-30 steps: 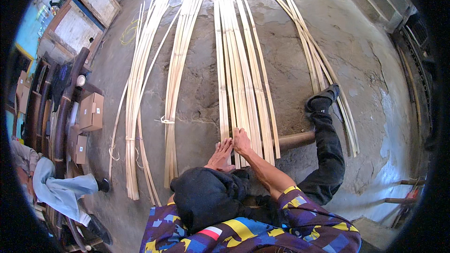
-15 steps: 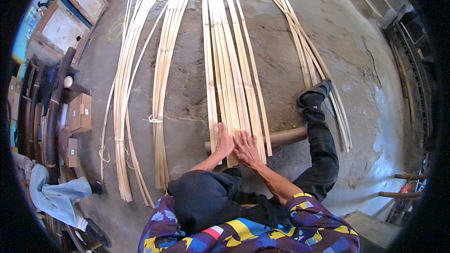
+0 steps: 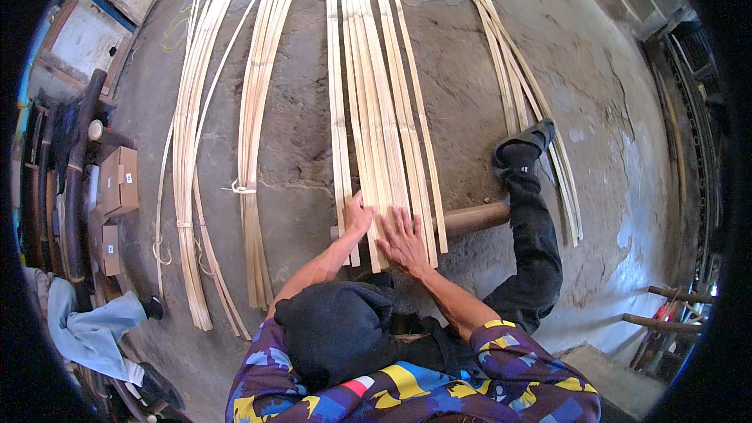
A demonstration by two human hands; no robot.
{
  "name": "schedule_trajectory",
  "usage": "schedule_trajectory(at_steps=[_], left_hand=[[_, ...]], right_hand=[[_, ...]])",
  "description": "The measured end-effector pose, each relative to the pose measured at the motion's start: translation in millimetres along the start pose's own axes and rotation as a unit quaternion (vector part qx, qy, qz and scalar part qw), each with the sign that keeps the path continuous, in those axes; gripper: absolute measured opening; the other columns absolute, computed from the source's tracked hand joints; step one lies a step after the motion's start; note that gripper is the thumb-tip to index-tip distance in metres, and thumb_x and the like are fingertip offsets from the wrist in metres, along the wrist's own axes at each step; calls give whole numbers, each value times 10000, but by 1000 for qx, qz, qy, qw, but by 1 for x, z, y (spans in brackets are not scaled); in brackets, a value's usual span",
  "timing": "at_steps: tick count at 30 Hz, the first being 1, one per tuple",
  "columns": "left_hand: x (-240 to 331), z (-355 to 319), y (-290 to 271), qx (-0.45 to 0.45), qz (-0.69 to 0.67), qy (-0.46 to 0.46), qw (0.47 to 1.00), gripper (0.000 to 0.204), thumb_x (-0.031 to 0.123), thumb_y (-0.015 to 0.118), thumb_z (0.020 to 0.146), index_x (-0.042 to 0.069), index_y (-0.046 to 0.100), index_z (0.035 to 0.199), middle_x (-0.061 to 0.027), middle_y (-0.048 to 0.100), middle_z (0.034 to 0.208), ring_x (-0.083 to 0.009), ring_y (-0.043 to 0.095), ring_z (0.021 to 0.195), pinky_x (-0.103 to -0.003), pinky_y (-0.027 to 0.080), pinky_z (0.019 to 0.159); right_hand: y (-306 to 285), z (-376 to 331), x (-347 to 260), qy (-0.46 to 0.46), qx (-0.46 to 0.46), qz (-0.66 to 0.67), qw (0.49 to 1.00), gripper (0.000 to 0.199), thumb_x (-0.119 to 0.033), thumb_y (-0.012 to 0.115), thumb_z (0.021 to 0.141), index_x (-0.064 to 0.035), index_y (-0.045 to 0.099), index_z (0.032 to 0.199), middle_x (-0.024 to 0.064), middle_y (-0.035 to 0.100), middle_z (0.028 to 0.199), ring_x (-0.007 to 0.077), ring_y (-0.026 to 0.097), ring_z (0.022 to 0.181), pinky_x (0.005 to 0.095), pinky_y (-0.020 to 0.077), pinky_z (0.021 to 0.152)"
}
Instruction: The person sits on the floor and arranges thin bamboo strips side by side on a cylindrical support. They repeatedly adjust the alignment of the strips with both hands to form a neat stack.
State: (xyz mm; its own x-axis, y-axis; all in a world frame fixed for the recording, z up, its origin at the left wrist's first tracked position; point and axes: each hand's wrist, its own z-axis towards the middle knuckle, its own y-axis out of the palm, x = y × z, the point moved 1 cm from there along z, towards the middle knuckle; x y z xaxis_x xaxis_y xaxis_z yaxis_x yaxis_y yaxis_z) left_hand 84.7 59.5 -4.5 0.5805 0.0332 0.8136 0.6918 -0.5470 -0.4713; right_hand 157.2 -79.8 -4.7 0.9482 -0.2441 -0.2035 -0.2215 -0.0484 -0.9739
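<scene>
Long pale bamboo strips (image 3: 381,141) lie side by side in front of me, their near ends propped over a brown pole (image 3: 470,219). My left hand (image 3: 358,217) is curled at the left edge of the middle group, closed on a strip there; its fingertips are partly hidden. Beside it, a narrower pair of strips (image 3: 338,125) runs along the left. My right hand (image 3: 404,241) rests flat on the strips near their ends, fingers spread, holding nothing.
Two tied strip bundles (image 3: 254,141) (image 3: 188,149) lie to the left. Crossed loose strips (image 3: 509,70) lie at the right by my sandalled foot (image 3: 523,145). Cardboard boxes (image 3: 119,182) stand at the left, near another person's blue-clad leg (image 3: 90,321).
My left hand has moved left and slightly away from me, from lying on the strips to curling at their edge. My right hand stays on the strips. The view has shifted slightly.
</scene>
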Motion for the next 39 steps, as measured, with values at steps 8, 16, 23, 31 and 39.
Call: schedule_trajectory(at_steps=[8, 16, 23, 31, 39], left_hand=[[-4, 6, 1, -7, 8, -5, 1000, 349, 83, 588, 639, 41, 576, 985, -163, 636, 792, -286, 621, 765, -378, 472, 709], [-19, 14, 0, 61, 123, 10, 990, 385, 80, 595, 695, -51, 515, 1049, -169, 637, 816, -226, 623, 730, -320, 481, 662], [-28, 1, -6, 93, -44, -39, 994, 427, 40, 520, 762, -27, 427, 1173, -161, 605, 795, -209, 609, 616, -337, 478, 554], [-1, -19, -14, 68, -64, -104, 990, 460, 57, 501, 755, 5, 403, 1202, -213, 603, 826, -295, 616, 677, -393, 474, 664], [2, -31, -12, 41, 134, -1, 990, 520, 105, 555, 741, -33, 359, 1202, -288, 542, 1002, -398, 531, 960, -433, 421, 826]], right_hand=[[3, 2, -1, 9, -12, 25, 1000, 610, -495, 378, 854, -183, 262, 1366, 129, 193, 1424, 298, 110, 1329, 509, 35, 1052], [1, 10, 5, 2, 25, 74, 997, 567, -438, 417, 849, -170, 302, 1335, 133, 215, 1405, 304, 149, 1311, 486, 83, 1049], [-12, -8, 47, 104, 177, 168, 964, 371, -182, 538, 785, -53, 492, 1129, 120, 454, 1172, 296, 410, 1103, 433, 314, 910], [-21, -2, 85, 265, 197, 162, 930, 313, -152, 541, 760, -76, 514, 1062, 118, 483, 1109, 301, 442, 1039, 464, 357, 835], [-24, 5, 111, 272, 113, 183, 938, 371, -167, 537, 781, -54, 462, 1127, 144, 515, 973, 350, 471, 981, 447, 394, 815]])
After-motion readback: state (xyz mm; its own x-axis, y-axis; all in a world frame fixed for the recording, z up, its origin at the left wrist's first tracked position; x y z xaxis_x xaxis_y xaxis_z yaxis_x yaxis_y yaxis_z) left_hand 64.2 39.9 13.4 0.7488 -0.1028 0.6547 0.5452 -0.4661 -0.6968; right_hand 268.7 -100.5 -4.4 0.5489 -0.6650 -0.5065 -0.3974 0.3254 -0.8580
